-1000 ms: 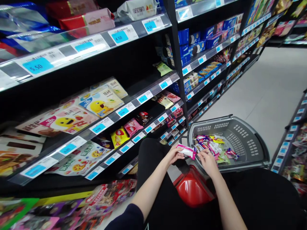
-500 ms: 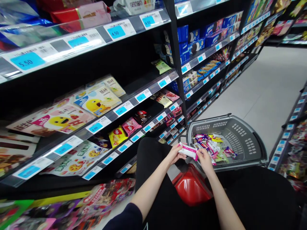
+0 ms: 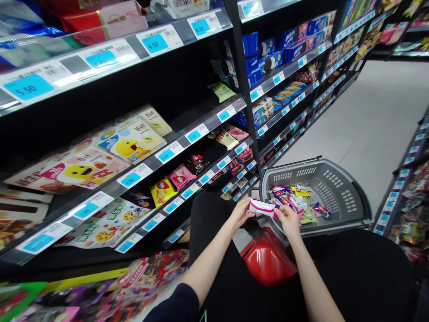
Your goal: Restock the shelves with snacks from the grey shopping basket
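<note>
A small white-and-pink wrapped snack bar [image 3: 261, 207] is stretched between my two hands, just above the near left rim of a grey shopping basket [image 3: 348, 197]. My left hand [image 3: 241, 213] is closed on the bar's left end. At the other end, the fingers of my right hand [image 3: 288, 219] pinch the wrapper. Inside the basket lies a loose pile of small wrapped sweets [image 3: 298, 201] in purple, yellow, pink and green. Beneath my hands is a glossy red object [image 3: 268, 259], its kind unclear.
Shelves with blue price tags run along the left, holding flat snack packs [image 3: 134, 143], a yellow bag [image 3: 163, 191] and blue biscuit boxes [image 3: 268, 58]. Colourful packets [image 3: 144, 277] lie at lower left. Another shelf [image 3: 409, 179] borders the aisle floor [image 3: 382, 107] on the right.
The bar has turned in my fingers, so its pink stripe now faces differently and it lies more level. Both hands stay on it. The view has shifted slightly.
</note>
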The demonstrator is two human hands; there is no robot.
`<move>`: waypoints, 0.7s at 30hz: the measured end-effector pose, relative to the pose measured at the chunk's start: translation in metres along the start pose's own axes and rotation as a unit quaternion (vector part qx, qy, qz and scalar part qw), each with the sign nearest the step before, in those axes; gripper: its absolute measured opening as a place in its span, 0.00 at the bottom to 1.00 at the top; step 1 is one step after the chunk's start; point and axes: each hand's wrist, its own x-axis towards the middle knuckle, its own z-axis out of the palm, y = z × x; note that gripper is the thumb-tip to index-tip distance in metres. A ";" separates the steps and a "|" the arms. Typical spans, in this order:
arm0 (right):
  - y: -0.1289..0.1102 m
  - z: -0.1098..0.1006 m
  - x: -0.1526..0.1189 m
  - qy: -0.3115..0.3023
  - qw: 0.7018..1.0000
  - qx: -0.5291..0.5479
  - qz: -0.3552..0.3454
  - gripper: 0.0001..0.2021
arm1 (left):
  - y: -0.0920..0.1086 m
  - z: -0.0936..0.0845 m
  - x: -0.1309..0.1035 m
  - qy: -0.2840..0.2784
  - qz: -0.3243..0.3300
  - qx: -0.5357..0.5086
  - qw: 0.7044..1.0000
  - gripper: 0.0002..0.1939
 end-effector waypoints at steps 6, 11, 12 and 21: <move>-0.007 -0.008 0.001 -0.074 0.996 0.046 0.014 0.17 | 0.008 -0.004 -0.004 -0.020 -0.051 -0.031 0.998 0.12; 0.004 -0.014 0.004 -0.016 0.992 0.029 0.119 0.20 | 0.004 0.003 -0.006 -0.067 0.018 0.055 0.996 0.20; 0.007 -0.014 0.004 -0.013 0.990 0.022 0.141 0.21 | 0.001 0.005 -0.006 -0.091 0.026 0.077 0.993 0.22; 0.048 -0.020 0.024 0.088 0.978 -0.126 0.141 0.21 | 0.017 -0.002 0.061 0.081 0.184 0.364 0.910 0.22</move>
